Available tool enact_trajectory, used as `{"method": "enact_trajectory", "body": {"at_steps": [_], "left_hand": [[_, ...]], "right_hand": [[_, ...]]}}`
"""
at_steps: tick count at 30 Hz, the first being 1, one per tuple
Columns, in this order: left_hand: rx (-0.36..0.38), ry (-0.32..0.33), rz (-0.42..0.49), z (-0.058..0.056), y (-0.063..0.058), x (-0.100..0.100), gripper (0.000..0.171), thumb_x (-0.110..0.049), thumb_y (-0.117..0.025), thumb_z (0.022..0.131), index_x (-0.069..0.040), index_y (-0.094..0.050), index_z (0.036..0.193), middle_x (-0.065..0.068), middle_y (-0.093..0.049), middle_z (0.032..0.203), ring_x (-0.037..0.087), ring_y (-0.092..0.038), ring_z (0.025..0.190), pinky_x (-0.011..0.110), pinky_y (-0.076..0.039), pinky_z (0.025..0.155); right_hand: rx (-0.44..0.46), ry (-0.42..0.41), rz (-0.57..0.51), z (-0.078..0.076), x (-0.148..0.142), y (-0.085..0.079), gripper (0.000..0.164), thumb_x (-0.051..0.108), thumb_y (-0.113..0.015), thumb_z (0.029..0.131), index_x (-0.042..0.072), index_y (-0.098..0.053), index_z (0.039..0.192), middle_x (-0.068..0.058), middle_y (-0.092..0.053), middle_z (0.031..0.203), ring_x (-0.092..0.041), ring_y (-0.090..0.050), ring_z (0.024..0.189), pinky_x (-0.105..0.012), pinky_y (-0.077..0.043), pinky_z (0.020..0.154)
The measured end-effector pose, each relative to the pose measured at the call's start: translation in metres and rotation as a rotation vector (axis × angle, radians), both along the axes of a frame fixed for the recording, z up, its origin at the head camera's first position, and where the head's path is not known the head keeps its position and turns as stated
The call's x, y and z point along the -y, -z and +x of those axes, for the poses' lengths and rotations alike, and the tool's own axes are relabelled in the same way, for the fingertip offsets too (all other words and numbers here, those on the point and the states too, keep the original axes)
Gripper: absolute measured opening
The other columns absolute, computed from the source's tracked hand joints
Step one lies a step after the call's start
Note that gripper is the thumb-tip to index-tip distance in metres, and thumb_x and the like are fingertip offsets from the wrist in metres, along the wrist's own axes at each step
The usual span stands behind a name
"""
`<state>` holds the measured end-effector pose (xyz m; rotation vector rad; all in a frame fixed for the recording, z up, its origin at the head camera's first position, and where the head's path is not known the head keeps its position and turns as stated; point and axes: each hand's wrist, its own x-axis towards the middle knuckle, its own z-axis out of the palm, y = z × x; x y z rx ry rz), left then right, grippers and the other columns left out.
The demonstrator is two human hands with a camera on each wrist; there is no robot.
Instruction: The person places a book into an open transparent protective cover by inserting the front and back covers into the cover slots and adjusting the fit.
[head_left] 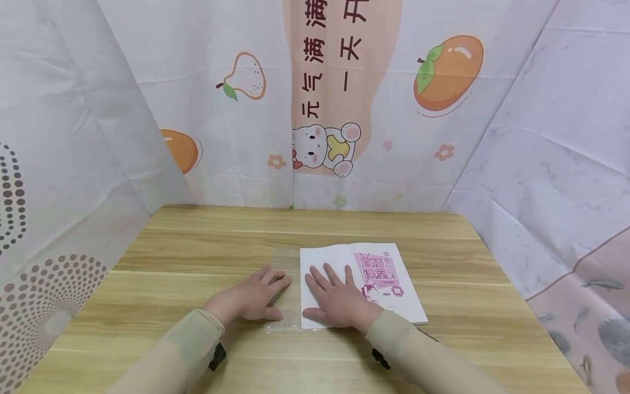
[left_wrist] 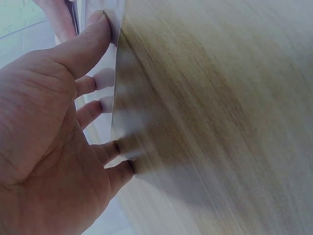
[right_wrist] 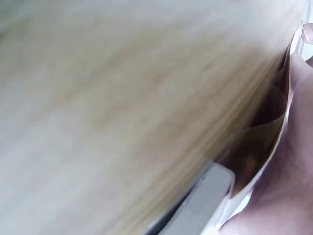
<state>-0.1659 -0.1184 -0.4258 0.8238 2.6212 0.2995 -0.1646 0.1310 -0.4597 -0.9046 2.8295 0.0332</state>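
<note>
- Booklet [head_left: 408,301]: open on the tabletop [head_left: 197,238], pink-printed page at right, plain white leaf [head_left: 315,257] at left, overlapping clear plastic film [head_left: 292,301].
- Right hand [head_left: 339,300]: fingers spread flat on the white leaf, gripping nothing; uneven pressure could crease it, since an edge appears bowed upward in the right-wrist view.
- Left hand [head_left: 258,296]: fingers loosely extended, touching the film; a sideways push would probably wrinkle it, and its slickness could let the booklet skew.
</note>
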Motion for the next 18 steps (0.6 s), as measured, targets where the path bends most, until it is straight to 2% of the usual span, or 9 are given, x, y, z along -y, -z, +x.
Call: {"method": "enact_trajectory", "body": {"at_steps": [8, 18], "left_hand": [[0.001, 0.011, 0.003, -0.0012, 0.0006, 0.001, 0.077, -0.04, -0.07, 0.096, -0.011, -0.036, 0.159, 0.013, -0.031, 0.161, 0.052, -0.019, 0.151, 0.064, -0.027, 0.118], [-0.001, 0.011, 0.004, -0.0018, 0.0006, 0.0009, 0.077, -0.042, -0.07, 0.096, -0.012, -0.037, 0.159, 0.012, -0.032, 0.161, 0.051, -0.019, 0.151, 0.062, -0.026, 0.12]], "right_hand": [[0.009, 0.004, 0.014, 0.0007, 0.0029, -0.0028, 0.086, 0.072, -0.036, 0.1, 0.018, -0.022, 0.165, -0.003, -0.015, 0.172, -0.036, -0.01, 0.158, -0.075, -0.01, 0.116], [0.004, 0.009, 0.013, 0.0, 0.0031, -0.0024, 0.086, 0.073, -0.035, 0.099, 0.018, -0.023, 0.165, -0.002, -0.016, 0.172, -0.035, -0.011, 0.158, -0.075, -0.011, 0.117]]}}
